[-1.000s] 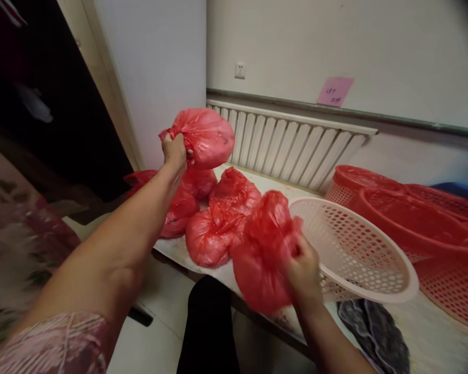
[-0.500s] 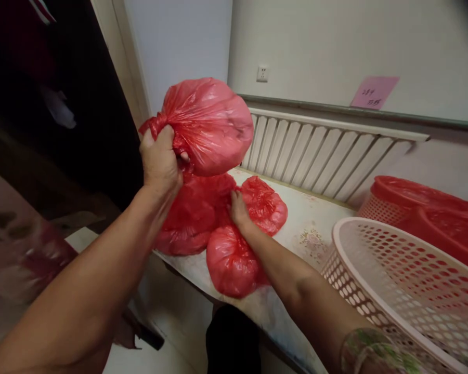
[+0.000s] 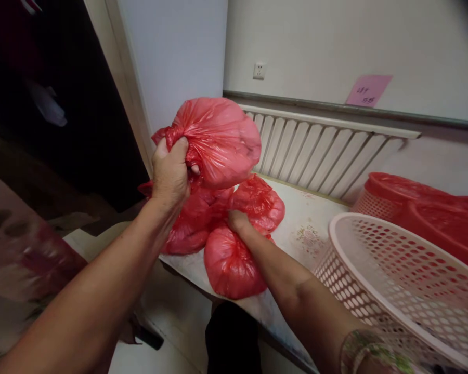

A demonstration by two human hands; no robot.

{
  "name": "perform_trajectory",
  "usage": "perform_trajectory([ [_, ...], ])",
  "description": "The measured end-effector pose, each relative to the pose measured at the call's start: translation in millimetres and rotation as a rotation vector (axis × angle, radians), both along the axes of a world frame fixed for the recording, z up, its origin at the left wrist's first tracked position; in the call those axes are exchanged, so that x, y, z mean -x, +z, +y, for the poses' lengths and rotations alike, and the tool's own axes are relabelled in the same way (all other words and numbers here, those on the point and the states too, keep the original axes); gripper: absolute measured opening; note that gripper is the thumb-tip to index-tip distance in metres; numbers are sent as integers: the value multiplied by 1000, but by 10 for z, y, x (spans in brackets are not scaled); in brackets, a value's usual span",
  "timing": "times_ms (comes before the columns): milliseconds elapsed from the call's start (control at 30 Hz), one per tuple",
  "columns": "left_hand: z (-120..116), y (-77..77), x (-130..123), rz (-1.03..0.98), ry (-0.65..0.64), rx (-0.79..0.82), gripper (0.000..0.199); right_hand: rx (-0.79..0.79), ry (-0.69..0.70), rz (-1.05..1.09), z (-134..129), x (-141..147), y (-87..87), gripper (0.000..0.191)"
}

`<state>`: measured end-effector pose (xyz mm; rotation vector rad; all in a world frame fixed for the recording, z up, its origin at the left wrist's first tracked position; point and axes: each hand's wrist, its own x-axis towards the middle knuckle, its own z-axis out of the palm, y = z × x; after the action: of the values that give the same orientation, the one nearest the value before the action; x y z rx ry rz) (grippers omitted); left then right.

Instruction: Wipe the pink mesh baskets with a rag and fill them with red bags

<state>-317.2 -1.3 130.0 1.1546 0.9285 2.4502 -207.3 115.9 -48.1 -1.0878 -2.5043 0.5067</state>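
Note:
My left hand is wrapped round the twisted neck of a full, translucent red plastic bag, held up above the table. Lower down, my right hand is closed among the other red bags, its fingers partly hidden, apparently gripping gathered plastic. Under my right wrist sits a rounded, filled red bag near the table's front edge. Behind that hand lies another red bag. More red plastic bulges below the raised bag, partly covered by my left arm. What the bags contain cannot be made out.
The bags lie on a pale, flower-patterned table. At right stands a pink perforated basket, with red-lined baskets behind it. A white radiator runs along the wall. A dark opening is at left.
My left hand and the raised bag have moved down and slightly right in view. My right hand has shifted slightly lower, between the bags.

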Motion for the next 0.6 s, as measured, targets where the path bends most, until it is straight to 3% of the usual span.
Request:
perform_trajectory([
  [133, -74, 114, -310, -9, -49, 20, 9, -79, 10, 68, -582, -450, 222, 33],
  [333, -141, 282, -1081, -16, -245, 21, 10, -126, 276, 296, -1706, -1676, 325, 31],
  [433, -130, 312, -1521, 6, -362, 24, 9, -140, 223, 357, -1948, -2333, 445, 29],
  [600, -51, 288, -2221, 63, -502, 102, 8, -235, -5, 410, -2131, -3256, 649, 22],
])
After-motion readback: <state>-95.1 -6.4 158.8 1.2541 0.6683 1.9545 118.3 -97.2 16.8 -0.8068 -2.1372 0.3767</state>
